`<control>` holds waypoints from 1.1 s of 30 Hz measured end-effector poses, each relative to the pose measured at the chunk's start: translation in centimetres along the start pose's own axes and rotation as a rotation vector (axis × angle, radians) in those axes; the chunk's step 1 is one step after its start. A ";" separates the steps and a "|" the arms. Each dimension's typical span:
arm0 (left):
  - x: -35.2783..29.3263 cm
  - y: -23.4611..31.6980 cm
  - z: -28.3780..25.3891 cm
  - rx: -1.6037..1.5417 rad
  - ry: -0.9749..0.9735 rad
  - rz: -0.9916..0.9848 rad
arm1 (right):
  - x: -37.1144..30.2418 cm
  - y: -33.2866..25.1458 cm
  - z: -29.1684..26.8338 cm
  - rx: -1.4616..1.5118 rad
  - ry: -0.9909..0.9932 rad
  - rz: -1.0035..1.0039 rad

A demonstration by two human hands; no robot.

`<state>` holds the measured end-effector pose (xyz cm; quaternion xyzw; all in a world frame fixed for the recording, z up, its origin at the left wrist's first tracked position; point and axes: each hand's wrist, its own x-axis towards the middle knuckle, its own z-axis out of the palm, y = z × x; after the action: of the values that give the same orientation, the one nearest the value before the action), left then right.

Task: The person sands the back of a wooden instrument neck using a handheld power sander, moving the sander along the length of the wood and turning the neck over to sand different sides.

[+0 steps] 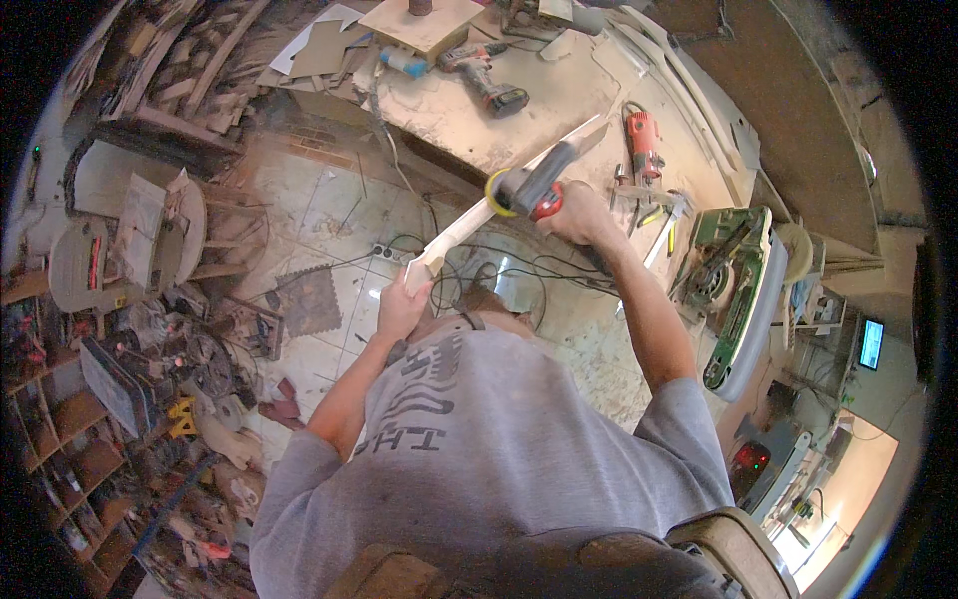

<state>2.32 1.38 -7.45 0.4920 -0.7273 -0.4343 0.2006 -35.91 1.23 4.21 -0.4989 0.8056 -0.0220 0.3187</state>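
Observation:
My left hand (pixel 403 305) is closed around the near end of a long, pale, shaped piece of wood (pixel 461 228). The wood slants up to the right, its far part over the workbench (pixel 429 105). In my right hand (pixel 582 214) is a dark handheld disc sander (pixel 542 180) with red parts and a yellow-edged round pad. The pad is at the middle of the wood, touching it or very close; some blur hides which. Fingers of my right hand wrap round the red part of the tool.
On the bench lie a cordless drill (pixel 486 82), a red power tool (pixel 642 140), a blue roll (pixel 403 63) and thin wood strips (pixel 689 95). A green-framed machine (pixel 733 290) stands at right. Cables (pixel 539 268) and a power strip (pixel 389 253) lie on the tiled floor. Cluttered shelves (pixel 75 449) fill the left.

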 end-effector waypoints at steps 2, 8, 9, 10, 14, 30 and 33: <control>-0.1 -0.1 -0.1 -0.012 0.001 0.009 | -1.1 -2.0 0.5 -0.066 -0.016 -0.115; 0.3 0.5 -0.5 -0.021 0.008 0.014 | 2.0 1.8 -3.8 0.029 0.097 0.071; 0.5 0.4 -0.3 -0.018 -0.006 0.007 | 3.0 3.3 -4.5 -0.011 0.099 0.148; 0.5 0.3 -0.3 -0.012 -0.021 -0.003 | 3.5 4.1 -4.8 -0.015 0.125 0.144; 0.8 0.0 -0.4 -0.039 -0.047 -0.040 | 3.8 4.4 -4.0 -0.008 0.121 0.086; 1.5 -0.2 -0.7 -0.269 -0.136 -0.282 | 4.9 3.8 -3.7 -0.029 0.090 0.159; 1.6 -0.2 -0.6 -0.300 -0.154 -0.339 | 5.1 4.5 -4.0 -0.020 0.134 0.123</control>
<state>2.16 -0.27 -7.54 0.5371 -0.5749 -0.6012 0.1399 -43.10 -1.86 3.26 -0.4489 0.8545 -0.0275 0.2599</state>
